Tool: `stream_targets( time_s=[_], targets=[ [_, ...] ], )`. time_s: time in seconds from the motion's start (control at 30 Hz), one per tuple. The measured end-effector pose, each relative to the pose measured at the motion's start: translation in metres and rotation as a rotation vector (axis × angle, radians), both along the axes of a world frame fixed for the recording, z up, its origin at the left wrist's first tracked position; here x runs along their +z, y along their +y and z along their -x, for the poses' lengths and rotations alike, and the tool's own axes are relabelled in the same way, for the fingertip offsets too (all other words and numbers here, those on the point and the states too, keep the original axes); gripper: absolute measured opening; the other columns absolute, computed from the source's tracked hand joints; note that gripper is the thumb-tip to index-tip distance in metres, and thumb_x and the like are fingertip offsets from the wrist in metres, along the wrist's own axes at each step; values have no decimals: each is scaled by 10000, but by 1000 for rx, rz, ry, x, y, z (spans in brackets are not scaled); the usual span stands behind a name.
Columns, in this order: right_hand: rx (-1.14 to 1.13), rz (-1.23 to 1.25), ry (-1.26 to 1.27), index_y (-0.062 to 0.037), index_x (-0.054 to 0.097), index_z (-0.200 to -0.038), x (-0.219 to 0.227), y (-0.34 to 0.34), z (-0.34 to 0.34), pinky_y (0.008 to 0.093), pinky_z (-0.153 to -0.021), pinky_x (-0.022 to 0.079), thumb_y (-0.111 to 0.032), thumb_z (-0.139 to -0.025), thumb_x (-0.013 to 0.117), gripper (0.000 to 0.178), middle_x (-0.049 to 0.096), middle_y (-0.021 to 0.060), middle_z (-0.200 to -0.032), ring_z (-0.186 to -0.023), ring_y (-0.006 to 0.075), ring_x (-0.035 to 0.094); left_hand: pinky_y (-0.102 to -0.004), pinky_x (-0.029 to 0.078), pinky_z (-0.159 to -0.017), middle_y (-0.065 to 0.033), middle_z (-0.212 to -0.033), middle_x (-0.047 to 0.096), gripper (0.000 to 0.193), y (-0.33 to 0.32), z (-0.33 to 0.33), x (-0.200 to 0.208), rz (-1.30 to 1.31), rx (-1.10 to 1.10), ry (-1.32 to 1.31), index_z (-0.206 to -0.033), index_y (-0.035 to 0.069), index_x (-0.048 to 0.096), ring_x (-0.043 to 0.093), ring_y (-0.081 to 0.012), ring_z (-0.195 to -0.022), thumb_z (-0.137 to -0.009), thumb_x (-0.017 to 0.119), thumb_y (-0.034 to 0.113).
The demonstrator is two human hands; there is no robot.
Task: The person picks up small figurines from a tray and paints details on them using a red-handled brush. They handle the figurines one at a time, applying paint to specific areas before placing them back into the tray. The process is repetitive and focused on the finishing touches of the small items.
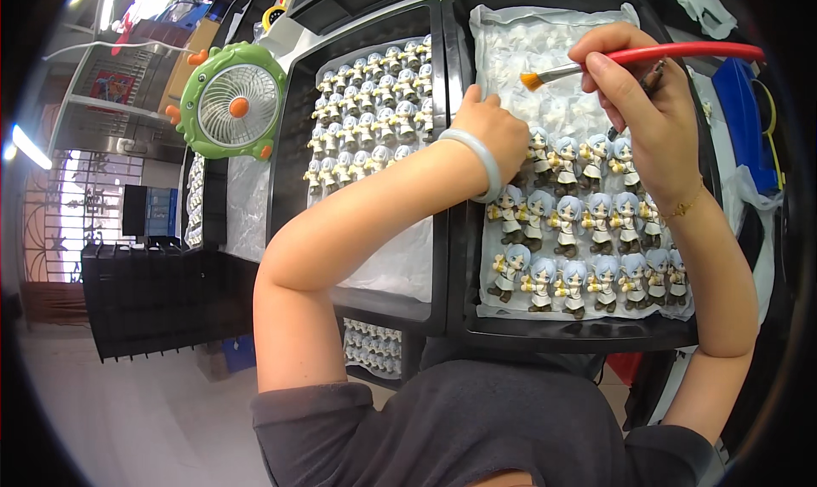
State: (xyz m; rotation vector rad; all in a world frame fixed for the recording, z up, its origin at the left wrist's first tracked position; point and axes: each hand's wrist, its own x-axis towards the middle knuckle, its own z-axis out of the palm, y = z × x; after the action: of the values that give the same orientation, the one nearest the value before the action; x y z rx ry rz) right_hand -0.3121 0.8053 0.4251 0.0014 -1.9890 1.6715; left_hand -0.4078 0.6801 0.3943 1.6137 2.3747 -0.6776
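Note:
My right hand [651, 104] is closed round a red-handled paintbrush [630, 56] with a metal collar and yellowish bristles pointing left. A second thin, dark tool [652, 77] also sits in its fingers, slanting down toward the figurines. My left hand [496, 130], below a pale bangle [478, 157], is curled over the left side of the right-hand black tray [562, 338]. Its fingertips are mostly hidden, so what they hold does not show. Small figurines [602, 223] with pale blue hair, white clothes and brown boots lie in rows just below both hands. Whitish, unclear shapes [545, 53] fill the tray's far part.
Another black tray [438, 257] on the left bears rows of similar figurines [366, 117]. A green fan [238, 104] with an orange hub stands beyond its left edge. Blue plastic [740, 117] lies at the right. More figurines [372, 347] show lower down, below the left tray.

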Motion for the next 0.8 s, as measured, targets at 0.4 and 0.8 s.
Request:
stream_targets(
  time_s=[0.4, 0.8],
  targets=[
    [-5, 32, 40, -29, 562, -840, 0, 4, 1, 133, -422, 261, -188, -813, 460, 190, 475, -15, -620, -481, -5, 344, -335, 451, -748, -164, -1024, 435, 544, -85, -9, 23, -1053, -167, -686, -1144, 47, 261, 509, -233, -890, -696, 521, -120],
    [4, 9, -56, -24, 554, -842, -6, 2, 4, 135, -439, 276, -192, -815, 459, 195, 477, -10, -638, -524, 0, 368, -322, 383, -792, -227, -1174, 376, 604, -105, -25, 30, -1207, 547, -2014, -1123, 96, 392, 509, -229, -852, -564, 615, 145]
  ],
)
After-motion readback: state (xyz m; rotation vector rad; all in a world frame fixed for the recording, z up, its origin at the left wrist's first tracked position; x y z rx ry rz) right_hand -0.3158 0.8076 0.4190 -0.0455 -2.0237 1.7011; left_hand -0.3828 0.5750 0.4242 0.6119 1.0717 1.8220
